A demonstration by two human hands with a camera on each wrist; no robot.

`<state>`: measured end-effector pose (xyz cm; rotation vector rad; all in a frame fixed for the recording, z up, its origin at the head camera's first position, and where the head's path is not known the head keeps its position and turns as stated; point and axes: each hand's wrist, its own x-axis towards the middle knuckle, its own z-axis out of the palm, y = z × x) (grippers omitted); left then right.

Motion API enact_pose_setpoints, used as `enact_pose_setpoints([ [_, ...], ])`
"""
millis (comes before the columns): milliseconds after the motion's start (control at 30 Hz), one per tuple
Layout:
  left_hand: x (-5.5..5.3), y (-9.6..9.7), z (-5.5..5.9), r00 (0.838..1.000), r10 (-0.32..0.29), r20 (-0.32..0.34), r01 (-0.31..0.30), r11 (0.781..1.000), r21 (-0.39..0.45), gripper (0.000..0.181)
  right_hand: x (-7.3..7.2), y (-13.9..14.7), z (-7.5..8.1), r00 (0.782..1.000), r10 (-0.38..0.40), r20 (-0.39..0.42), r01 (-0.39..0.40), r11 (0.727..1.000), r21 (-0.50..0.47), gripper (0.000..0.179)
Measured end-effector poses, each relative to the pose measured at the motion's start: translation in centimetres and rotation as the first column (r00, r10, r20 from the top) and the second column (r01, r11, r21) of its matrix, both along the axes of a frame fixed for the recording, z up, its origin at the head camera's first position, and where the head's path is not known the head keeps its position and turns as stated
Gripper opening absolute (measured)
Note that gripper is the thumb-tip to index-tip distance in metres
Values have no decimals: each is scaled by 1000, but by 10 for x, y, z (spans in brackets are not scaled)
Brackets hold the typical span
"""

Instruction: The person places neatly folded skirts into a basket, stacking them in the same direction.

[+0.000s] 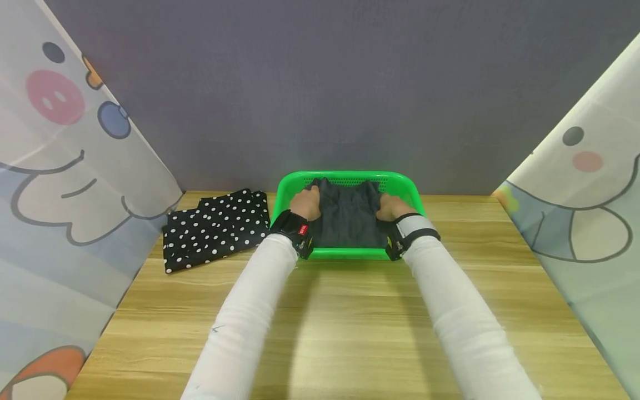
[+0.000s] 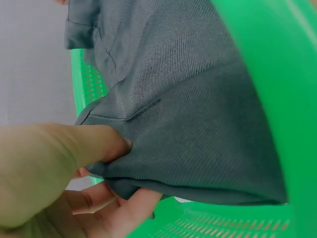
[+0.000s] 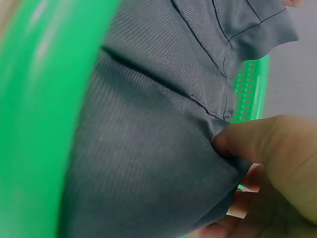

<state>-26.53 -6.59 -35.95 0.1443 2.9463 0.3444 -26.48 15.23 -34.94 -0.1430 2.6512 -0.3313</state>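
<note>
A dark grey garment [image 1: 350, 216] with stitched seams lies inside a green plastic basket [image 1: 350, 254]. At the garment's left edge my left hand [image 1: 306, 204] grips the cloth. The left wrist view shows that thumb on top of the fabric [image 2: 188, 129] and the fingers underneath. On the opposite edge my right hand [image 1: 392, 208] pinches the garment in the same manner. In the right wrist view its thumb presses the fabric [image 3: 148, 148], with the fingers behind the edge. Part of the garment lies hidden behind the basket's rim in both wrist views.
A folded black cloth with white dots [image 1: 217, 228] lies left of the basket on the wooden table [image 1: 350, 333]. Behind stands a grey wall [image 1: 330, 94]. Cartoon-printed sheets [image 1: 55, 166] flank the table on both sides.
</note>
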Motion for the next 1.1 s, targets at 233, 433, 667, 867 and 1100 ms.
enact_pose_setpoints([
  [233,-3,-5,-2,1000,9,-1,-9,1000,-26,55,2,1,-6,999,-12,-29,13,1000,10,62],
  [433,-3,-12,2,1000,3,-7,-3,998,-56,44,5,6,-8,996,-46,-82,47,999,14,60],
  [667,1,-16,2,1000,-25,-2,24,995,-97,36,7,9,-11,995,-16,-94,19,999,29,59],
  [867,5,-21,-2,996,-15,89,27,990,-138,40,9,11,-15,997,21,-76,-18,999,42,50],
  [1100,14,-25,2,992,-58,114,75,985,-152,47,14,11,-14,989,50,-139,-49,999,11,47],
])
